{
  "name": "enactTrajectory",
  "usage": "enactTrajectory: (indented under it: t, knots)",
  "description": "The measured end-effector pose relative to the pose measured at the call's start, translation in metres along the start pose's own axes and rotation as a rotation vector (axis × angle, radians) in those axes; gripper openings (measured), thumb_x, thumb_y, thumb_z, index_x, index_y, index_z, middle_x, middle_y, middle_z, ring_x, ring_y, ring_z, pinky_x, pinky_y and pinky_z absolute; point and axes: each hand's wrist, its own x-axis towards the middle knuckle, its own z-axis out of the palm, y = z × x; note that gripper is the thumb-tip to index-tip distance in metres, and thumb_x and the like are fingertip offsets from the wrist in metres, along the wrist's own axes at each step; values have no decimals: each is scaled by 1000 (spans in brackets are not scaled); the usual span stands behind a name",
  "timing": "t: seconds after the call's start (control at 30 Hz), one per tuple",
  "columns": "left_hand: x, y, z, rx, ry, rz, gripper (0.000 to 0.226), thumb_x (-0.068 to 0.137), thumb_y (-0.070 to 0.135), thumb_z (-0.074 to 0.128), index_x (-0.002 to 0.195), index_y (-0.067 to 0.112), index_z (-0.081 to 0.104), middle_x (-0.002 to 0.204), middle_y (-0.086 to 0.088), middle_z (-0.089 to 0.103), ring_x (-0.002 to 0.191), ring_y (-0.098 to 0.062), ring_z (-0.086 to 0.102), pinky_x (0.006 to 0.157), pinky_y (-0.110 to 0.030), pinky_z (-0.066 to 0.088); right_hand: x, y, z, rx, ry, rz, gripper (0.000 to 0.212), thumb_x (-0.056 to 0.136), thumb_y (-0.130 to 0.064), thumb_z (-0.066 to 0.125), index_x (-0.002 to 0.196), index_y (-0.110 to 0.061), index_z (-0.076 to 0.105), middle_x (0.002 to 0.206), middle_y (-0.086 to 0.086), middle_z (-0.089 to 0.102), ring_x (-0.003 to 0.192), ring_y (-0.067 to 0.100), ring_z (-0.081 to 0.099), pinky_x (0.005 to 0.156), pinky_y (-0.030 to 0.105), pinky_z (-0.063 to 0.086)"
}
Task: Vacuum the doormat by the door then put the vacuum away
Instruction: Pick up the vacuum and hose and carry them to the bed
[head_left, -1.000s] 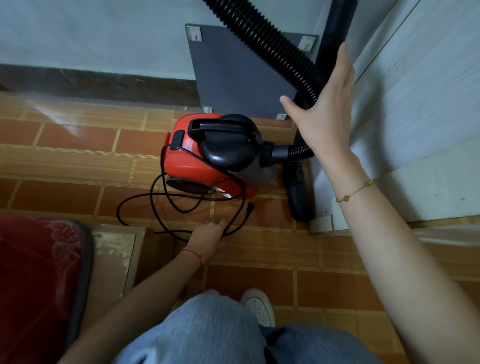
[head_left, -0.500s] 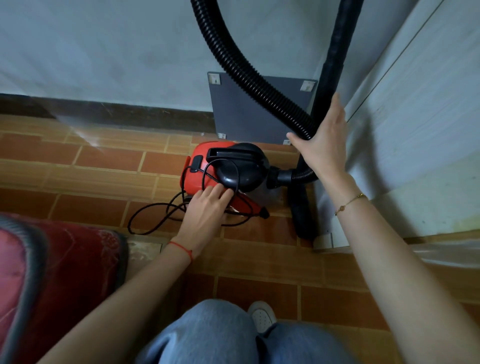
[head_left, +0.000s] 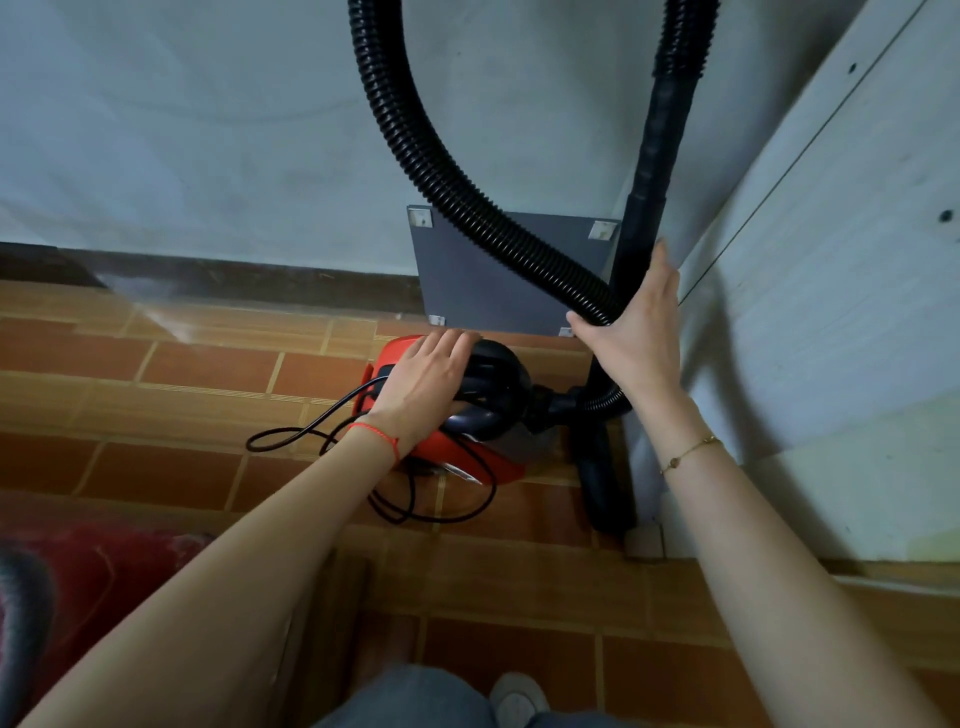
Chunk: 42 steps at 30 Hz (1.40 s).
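Your left hand (head_left: 426, 384) rests with relaxed fingers on the vacuum (head_left: 467, 415), at 12 o'clock on the floor (head_left: 208, 374). Your right hand (head_left: 636, 332), fingers straight, presses the hose (head_left: 467, 208) at 1 o'clock.

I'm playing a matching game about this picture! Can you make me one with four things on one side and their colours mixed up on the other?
Things:
1. vacuum body
2. hose
3. panel leaning on the wall
4. string on the left hand's wrist

Colours:
A. grey
B. red string
C. black, ribbed
D. red-orange with a black top

Pairs: 1-D, 2-C, 3-A, 4-B
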Motion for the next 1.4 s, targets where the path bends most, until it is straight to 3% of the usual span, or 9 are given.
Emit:
enactTrajectory:
  t: [0.2,0.37,0.5,0.6,0.83,1.0,1.13,1.4]
  knots:
    - [21,-11,7,-151,-112,-28,51,82,27,71,126,14,49,121,-5,57,112,-24,53,94,-32,41,11,2,2,132,-46,114,80,71,-34,80,135,-13,36,120,-1,54,100,12,55,79,26,46]
    - [28,-14,1,-305,-278,-62,32,83,16,62,114,12,56,104,-9,64,91,-29,61,78,-43,51,18,5,3,171,-69,197,58,73,-31,76,121,-15,47,108,-2,61,90,12,58,74,27,47]
    - [27,-14,-6,-373,-299,-125,36,78,1,54,111,14,61,99,-6,67,93,-29,62,80,-44,50,23,-1,-8,160,-127,241,33,75,-26,71,104,-16,59,97,-1,65,90,18,63,77,35,54]
    - [18,-13,-25,-470,-283,-193,45,78,-4,49,113,19,64,96,-1,70,88,-24,65,80,-43,53,25,-19,-26,127,-170,211,29,76,-26,71,102,-17,62,94,-2,66,87,18,63,75,33,52]
    - [-1,-3,-140,-565,-287,-286,56,77,-7,52,121,27,63,99,1,70,90,-19,66,76,-34,56,34,-113,-107,46,-201,93,24,79,-27,72,99,-17,63,83,-8,59,72,11,50,54,22,35]
    - [-25,13,-256,-547,-278,-366,55,77,-10,51,120,22,63,101,-4,70,92,-25,66,78,-39,54,33,-191,-193,109,-217,47,30,81,-26,74,108,-15,65,87,-2,67,74,13,60,64,25,49]
    - [-44,20,-347,-533,-251,-383,53,71,-8,53,112,22,66,99,-5,71,93,-30,65,78,-41,53,31,-251,-260,120,-234,10,32,82,-27,74,111,-15,65,77,-11,62,68,7,58,63,19,49]
    - [-97,32,-484,-555,-234,-421,45,68,-5,58,105,20,68,94,-7,71,92,-32,66,76,-41,53,11,-349,-364,169,-266,-30,35,82,-31,74,113,-18,64,80,-7,68,72,8,65,65,23,55]
